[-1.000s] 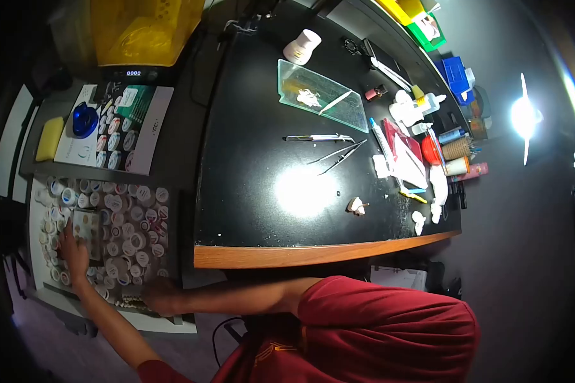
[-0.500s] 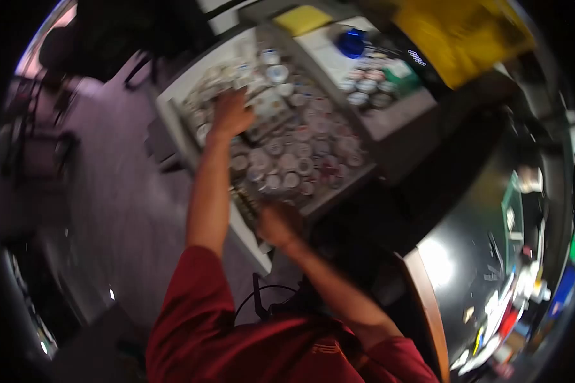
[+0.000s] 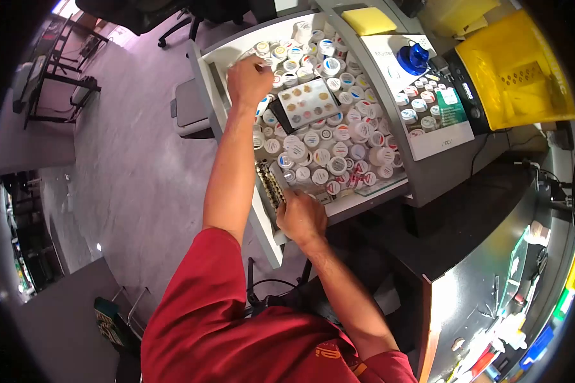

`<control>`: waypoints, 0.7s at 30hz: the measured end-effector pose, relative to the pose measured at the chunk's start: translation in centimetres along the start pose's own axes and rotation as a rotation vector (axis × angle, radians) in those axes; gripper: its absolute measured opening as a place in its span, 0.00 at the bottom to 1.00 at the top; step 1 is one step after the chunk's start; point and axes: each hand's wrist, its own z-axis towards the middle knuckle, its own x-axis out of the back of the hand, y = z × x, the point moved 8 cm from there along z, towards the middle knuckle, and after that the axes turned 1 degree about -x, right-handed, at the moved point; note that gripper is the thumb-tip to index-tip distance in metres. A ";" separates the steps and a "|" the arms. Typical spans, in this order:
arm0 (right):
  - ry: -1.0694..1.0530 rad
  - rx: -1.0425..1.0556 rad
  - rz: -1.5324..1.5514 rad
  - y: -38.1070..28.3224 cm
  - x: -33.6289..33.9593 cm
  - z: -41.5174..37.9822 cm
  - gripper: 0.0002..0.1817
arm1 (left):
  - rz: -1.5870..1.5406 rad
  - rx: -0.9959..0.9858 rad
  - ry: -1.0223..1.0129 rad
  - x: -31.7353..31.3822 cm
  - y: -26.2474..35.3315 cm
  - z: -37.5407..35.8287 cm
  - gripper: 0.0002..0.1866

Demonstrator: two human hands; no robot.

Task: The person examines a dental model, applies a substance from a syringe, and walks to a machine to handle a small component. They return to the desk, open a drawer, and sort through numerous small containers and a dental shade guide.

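Observation:
A pulled-out white drawer (image 3: 358,204) holds many small white jars (image 3: 321,156) with round, printed lids. My left hand (image 3: 250,82) reaches into its far left part, fingers curled down among the jars; what they grip is hidden. My right hand (image 3: 301,216) is closed over the near edge of the drawer, its fingertips out of sight. Beside it, a dark strip with rows of pale, tooth-like pieces (image 3: 269,184) lies along the drawer's left side. A white sample card (image 3: 308,103) with tan and pinkish spots rests on top of the jars in the middle.
On the grey cabinet top (image 3: 421,182) are a yellow pad (image 3: 368,21), a printed box (image 3: 444,137), a blue glass bottle (image 3: 413,59) and a yellow bag (image 3: 524,76). A black desk (image 3: 473,306) with tools stands right. A grey bin (image 3: 193,108) is beyond the drawer.
The view has sharpened and shifted. My left hand remains among the jars at the drawer's far left, and my right hand has come onto the drawer's near edge.

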 end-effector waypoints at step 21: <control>0.000 0.004 -0.034 -0.4 0.3 0.1 0.13 | -0.423 0.274 0.379 5.6 -4.5 0.6 0.14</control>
